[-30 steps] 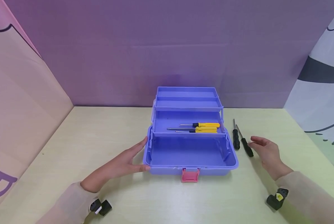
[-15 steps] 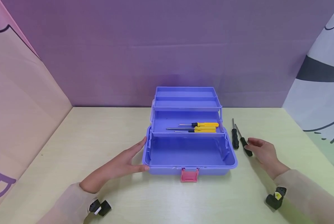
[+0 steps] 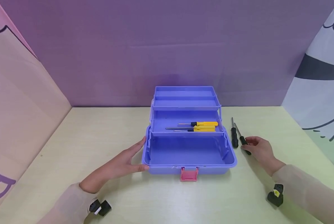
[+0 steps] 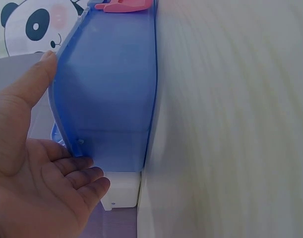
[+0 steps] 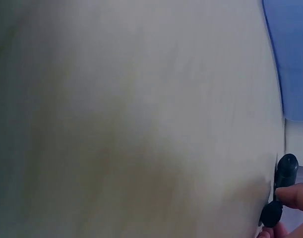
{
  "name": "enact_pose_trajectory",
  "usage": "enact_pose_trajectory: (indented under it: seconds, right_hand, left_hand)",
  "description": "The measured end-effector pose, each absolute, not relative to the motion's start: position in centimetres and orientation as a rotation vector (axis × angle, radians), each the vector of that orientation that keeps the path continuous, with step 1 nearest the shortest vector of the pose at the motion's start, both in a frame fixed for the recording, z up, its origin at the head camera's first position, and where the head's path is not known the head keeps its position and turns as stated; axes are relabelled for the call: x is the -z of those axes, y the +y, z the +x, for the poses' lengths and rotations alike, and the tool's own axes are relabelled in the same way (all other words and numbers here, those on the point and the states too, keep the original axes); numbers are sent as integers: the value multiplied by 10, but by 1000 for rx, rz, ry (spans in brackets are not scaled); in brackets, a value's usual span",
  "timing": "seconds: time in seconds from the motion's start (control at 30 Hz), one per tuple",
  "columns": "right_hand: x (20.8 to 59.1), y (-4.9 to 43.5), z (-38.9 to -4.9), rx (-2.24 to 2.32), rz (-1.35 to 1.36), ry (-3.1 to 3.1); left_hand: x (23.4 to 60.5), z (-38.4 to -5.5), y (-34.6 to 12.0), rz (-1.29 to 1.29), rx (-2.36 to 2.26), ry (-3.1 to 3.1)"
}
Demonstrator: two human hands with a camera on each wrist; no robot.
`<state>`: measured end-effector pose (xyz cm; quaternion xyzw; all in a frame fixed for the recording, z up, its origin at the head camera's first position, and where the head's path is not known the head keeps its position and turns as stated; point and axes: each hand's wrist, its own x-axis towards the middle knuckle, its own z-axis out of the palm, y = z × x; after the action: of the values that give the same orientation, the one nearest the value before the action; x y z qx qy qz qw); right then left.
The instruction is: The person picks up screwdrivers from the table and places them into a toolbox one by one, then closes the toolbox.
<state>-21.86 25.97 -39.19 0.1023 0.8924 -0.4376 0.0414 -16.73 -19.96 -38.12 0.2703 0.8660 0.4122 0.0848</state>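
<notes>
A purple-blue toolbox point(image 3: 189, 170) stands with its tiered trays raised and a pink latch point(image 3: 189, 175) at its front. My left hand point(image 3: 122, 166) rests against its left end, thumb at the front corner and fingers toward the back. In the left wrist view the fingertips point(image 4: 94, 178) lie loosely along the box's wall. To the right of the box, my right hand point(image 3: 260, 152) pinches the handle of a black screwdriver point(image 3: 242, 139) between thumb and fingers. A second black screwdriver point(image 3: 234, 138) lies just left of it on the table.
Several yellow-handled screwdrivers point(image 3: 206, 123) lie in the middle tray point(image 3: 169, 116). The upper tray point(image 3: 185, 101) and the deep bottom compartment point(image 3: 186, 152) show bare floors. A purple backdrop point(image 3: 172, 56) rises behind the light wood table point(image 3: 105, 127).
My right hand has moved left onto the black screwdriver's handle and closed its thumb and fingers on it. The left hand has stayed on the toolbox.
</notes>
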Motion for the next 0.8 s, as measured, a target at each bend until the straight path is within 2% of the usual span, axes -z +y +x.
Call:
enact_pose_trajectory:
  seconds: [0.8]
  right_hand:
    - [388, 264, -226, 1338, 254, 2765]
  left_hand:
    - [382, -168, -200, 807, -1258, 2560]
